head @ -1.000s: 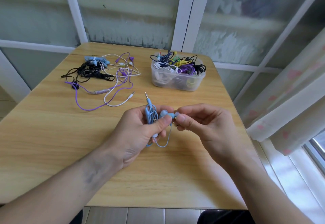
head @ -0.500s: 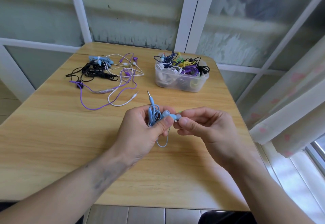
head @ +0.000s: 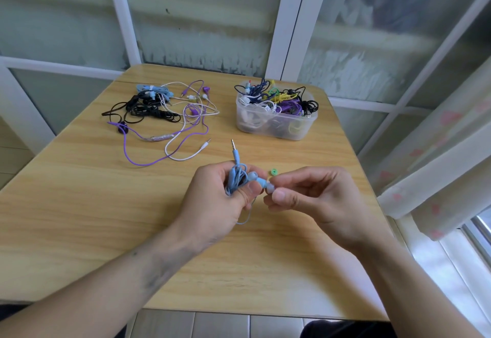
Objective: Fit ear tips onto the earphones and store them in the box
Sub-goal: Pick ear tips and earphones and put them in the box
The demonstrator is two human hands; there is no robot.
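Observation:
My left hand (head: 220,199) grips a bundled light blue earphone (head: 239,175), its jack pointing up and away, one earbud sticking out past the thumb. My right hand (head: 313,199) pinches a pale blue ear tip (head: 269,187) at the nozzle of that earbud. A small green ear tip (head: 273,172) lies on the table just behind my fingers. The clear plastic box (head: 276,127), full of tangled earphones, stands at the back right of the table.
A loose tangle of black, purple, white and blue earphones (head: 162,109) lies at the back left of the wooden table (head: 79,205). Window frames stand behind the table, and a curtain (head: 435,157) hangs at the right edge.
My hands have stayed together over the table's middle. My right fingers have shifted on the ear tip, and the green ear tip on the table now shows behind them.

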